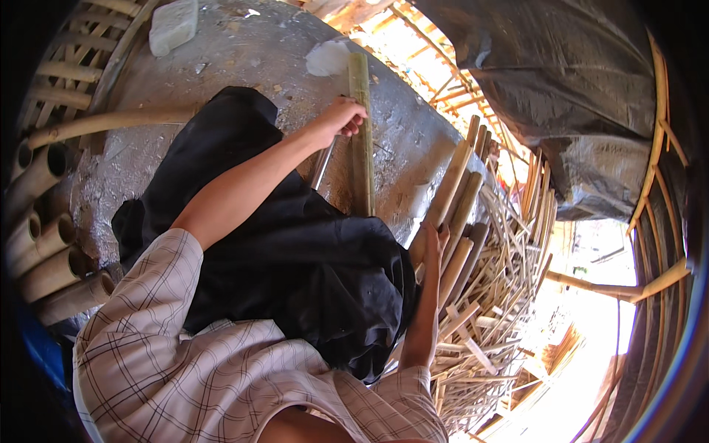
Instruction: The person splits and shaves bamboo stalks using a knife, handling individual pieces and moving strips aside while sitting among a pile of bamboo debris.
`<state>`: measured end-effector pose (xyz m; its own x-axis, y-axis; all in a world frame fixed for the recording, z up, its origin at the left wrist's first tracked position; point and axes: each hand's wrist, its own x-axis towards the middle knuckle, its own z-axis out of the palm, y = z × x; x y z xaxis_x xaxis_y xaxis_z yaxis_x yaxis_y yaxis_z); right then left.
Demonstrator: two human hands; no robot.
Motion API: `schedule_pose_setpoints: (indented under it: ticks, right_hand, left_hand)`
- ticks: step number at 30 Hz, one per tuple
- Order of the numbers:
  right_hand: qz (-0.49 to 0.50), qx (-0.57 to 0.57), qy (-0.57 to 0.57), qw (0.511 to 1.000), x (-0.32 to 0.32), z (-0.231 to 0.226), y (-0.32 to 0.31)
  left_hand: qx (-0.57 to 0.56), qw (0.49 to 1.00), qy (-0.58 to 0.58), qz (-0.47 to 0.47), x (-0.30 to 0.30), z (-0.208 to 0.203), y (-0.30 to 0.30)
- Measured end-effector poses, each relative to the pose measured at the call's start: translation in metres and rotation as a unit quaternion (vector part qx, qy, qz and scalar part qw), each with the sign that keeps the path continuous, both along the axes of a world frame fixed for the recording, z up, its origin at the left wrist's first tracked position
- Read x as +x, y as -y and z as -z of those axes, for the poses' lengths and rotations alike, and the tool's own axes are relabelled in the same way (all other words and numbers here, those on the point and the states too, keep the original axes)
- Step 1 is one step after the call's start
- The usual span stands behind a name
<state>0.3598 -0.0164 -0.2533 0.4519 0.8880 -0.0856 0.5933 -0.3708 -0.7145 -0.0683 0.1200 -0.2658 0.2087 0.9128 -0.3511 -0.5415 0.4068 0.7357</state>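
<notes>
My left hand (342,120) is closed in a fist over the floor, beyond my knees. From below the fist runs a narrow shiny metal tool (322,165); the fingers hide its upper end, so its kind is unclear. Right beside the knuckles lies a split length of greenish bamboo (361,140), pointing away from me. On my right, my right hand (434,242) is wrapped round a bamboo pole (450,181) in a leaning bundle. Black cloth (295,258) covers my legs between the two arms.
Several thick bamboo tubes (55,240) are stacked at the left, near a curved bamboo pole (118,122). A pale block (173,28) lies on the grey floor (258,52) at the far left. Bamboo strips (480,325) pile up at the right, below a dark tarp (576,88).
</notes>
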Motion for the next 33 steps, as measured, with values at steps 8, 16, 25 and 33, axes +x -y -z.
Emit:
schedule_pose_setpoints:
  ticks: [8,16,25,33]
  right_hand:
    - [-0.038,-0.022,-0.378,0.925,-0.120,-0.078,0.012]
    - [-0.274,-0.060,-0.410,0.868,-0.206,-0.063,0.038]
    - [-0.171,0.100,-0.057,0.978,-0.153,-0.019,0.017]
    - [-0.222,0.018,0.149,0.964,-0.170,0.018,0.019]
  left_hand:
    - [0.098,0.978,0.129,0.134,0.008,-0.004,0.013]
    - [0.096,0.898,0.412,0.121,0.037,-0.040,0.085]
    - [0.111,0.785,0.602,0.094,-0.015,-0.026,0.029]
    - [0.336,0.905,0.259,-0.009,-0.091,-0.063,0.022]
